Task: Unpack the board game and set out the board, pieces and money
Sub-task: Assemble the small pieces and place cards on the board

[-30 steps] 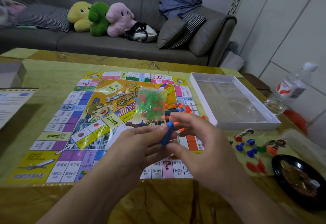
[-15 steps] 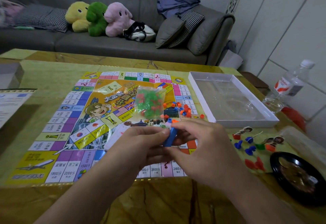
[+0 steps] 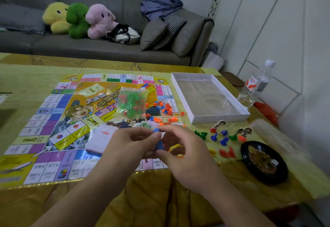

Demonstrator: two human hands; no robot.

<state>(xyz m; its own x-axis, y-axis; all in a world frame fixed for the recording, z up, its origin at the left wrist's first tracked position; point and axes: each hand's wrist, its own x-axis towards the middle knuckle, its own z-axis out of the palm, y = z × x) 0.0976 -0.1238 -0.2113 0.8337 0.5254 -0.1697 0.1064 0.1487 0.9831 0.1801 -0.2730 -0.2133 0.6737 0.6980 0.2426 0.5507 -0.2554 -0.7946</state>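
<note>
The colourful game board (image 3: 53,112) lies flat on the yellow table. On it rest a clear bag of green and red pieces (image 3: 133,102), loose orange and blue blocks (image 3: 165,109) and a stack of pale money or cards (image 3: 102,137). My left hand (image 3: 132,144) and my right hand (image 3: 185,153) meet over the board's near right corner, both pinching a small blue piece (image 3: 159,143). Pawns and character standees (image 3: 223,135) are scattered on the table to the right of my hands.
An open white box tray (image 3: 210,117) sits right of the board. A black roulette wheel (image 3: 264,162) lies at the near right, a plastic water bottle (image 3: 257,83) behind it. A grey sofa (image 3: 107,48) with plush toys runs behind the table.
Both hands dropped lower and nearer to me with the blue piece still between them. The view shifted slightly right.
</note>
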